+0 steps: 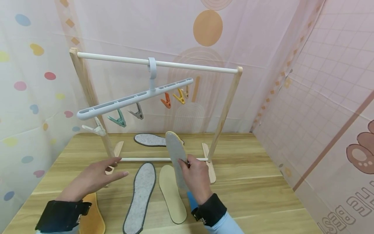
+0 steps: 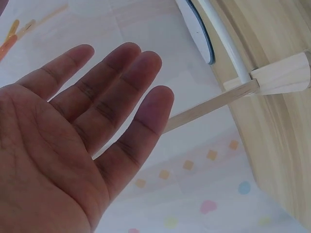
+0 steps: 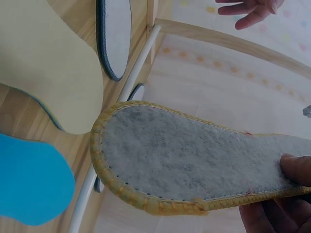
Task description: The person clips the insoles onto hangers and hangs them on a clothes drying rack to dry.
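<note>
A grey felt insole with yellow edging [image 3: 194,155] is pinched between the thumb and fingers of my right hand [image 1: 198,177], raised above the table in front of the rack. My left hand [image 1: 94,177] has its fingers extended and holds nothing; it hovers near the rack's left foot. Above hangs a pale grey clip hanger [image 1: 117,103], tilted, from the rack's white top bar [image 1: 193,66]. White [image 1: 97,128], green [image 1: 118,120], grey [image 1: 138,112], orange [image 1: 166,101] and yellow [image 1: 179,97] clips dangle from it with nothing visible in them.
On the wooden table [image 1: 242,195] lie a dark-edged grey insole [image 1: 141,195], a cream insole [image 1: 172,195], an orange insole [image 1: 92,217] and a blue insole [image 3: 34,179]. Another grey insole [image 1: 149,139] lies behind the lower bar [image 1: 143,159]. Wooden posts [image 1: 226,110] flank the rack.
</note>
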Demonstrator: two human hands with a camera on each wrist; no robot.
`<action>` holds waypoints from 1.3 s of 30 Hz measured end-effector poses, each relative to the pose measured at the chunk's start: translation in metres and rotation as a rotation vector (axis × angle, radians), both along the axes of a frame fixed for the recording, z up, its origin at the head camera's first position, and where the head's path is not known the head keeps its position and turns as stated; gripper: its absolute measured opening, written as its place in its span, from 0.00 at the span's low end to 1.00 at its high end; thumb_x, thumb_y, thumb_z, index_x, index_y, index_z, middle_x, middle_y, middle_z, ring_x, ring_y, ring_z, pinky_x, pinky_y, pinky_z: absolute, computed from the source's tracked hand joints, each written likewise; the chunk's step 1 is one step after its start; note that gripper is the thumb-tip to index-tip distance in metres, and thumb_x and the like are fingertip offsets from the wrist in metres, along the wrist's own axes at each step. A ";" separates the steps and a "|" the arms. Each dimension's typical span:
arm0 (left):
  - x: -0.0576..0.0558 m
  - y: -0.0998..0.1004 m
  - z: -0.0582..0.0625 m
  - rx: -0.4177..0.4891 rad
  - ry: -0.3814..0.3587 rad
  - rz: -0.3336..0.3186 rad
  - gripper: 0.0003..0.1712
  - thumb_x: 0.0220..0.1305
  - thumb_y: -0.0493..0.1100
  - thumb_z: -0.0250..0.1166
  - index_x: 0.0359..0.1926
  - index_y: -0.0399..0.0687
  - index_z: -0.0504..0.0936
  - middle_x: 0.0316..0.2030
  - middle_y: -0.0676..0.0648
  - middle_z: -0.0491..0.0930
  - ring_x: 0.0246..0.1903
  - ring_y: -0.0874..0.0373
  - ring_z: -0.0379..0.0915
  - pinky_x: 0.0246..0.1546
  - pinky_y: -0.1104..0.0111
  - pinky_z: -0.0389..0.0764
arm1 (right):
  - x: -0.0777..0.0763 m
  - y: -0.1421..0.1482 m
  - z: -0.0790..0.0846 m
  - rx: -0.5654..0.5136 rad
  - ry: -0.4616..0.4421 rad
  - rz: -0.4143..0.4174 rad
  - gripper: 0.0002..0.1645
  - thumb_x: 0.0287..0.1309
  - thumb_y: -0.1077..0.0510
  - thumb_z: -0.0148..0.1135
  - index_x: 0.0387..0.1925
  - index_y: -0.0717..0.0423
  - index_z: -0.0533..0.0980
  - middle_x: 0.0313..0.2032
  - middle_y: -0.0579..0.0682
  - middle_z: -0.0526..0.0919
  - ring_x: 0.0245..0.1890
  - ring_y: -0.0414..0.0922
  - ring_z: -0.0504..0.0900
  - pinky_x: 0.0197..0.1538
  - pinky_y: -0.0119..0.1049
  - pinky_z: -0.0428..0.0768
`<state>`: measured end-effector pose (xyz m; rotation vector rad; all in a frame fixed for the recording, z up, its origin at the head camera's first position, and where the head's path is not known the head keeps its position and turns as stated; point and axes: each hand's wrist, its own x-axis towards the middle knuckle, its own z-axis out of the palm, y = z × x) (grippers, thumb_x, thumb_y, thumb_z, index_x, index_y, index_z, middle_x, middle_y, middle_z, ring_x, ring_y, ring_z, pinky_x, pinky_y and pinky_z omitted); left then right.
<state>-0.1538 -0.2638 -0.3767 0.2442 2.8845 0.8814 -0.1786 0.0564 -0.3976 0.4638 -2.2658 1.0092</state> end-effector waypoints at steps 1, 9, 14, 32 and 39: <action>0.000 -0.001 0.000 0.004 0.005 -0.001 0.47 0.64 0.67 0.62 0.67 0.32 0.69 0.55 0.30 0.76 0.51 0.36 0.75 0.36 0.54 0.82 | 0.000 -0.001 0.000 0.003 0.004 0.002 0.08 0.57 0.57 0.72 0.30 0.58 0.83 0.27 0.51 0.87 0.24 0.39 0.85 0.24 0.27 0.78; 0.000 -0.004 0.004 -0.019 0.055 -0.007 0.47 0.65 0.66 0.62 0.66 0.29 0.69 0.52 0.30 0.77 0.50 0.35 0.76 0.38 0.49 0.81 | 0.002 -0.009 0.001 0.025 0.037 0.028 0.09 0.57 0.59 0.72 0.27 0.59 0.81 0.26 0.52 0.87 0.23 0.40 0.86 0.23 0.24 0.76; 0.001 -0.005 0.010 -0.010 0.086 -0.007 0.45 0.66 0.65 0.62 0.66 0.31 0.69 0.52 0.31 0.78 0.50 0.36 0.76 0.39 0.48 0.80 | 0.003 -0.013 0.002 0.030 0.032 0.042 0.09 0.58 0.59 0.72 0.26 0.59 0.80 0.26 0.52 0.87 0.23 0.40 0.85 0.23 0.23 0.75; 0.004 -0.009 0.023 0.106 0.137 -0.006 0.42 0.69 0.59 0.61 0.69 0.32 0.65 0.59 0.33 0.75 0.51 0.37 0.76 0.40 0.49 0.81 | 0.007 -0.028 0.005 0.107 0.026 0.047 0.10 0.58 0.56 0.72 0.25 0.54 0.80 0.27 0.48 0.88 0.25 0.37 0.85 0.23 0.22 0.74; 0.005 -0.013 0.030 0.097 0.164 -0.006 0.40 0.69 0.58 0.61 0.73 0.41 0.63 0.59 0.31 0.74 0.53 0.35 0.75 0.40 0.46 0.81 | 0.009 -0.033 0.005 0.151 0.064 0.048 0.13 0.58 0.55 0.72 0.23 0.53 0.77 0.27 0.48 0.88 0.25 0.37 0.85 0.21 0.18 0.71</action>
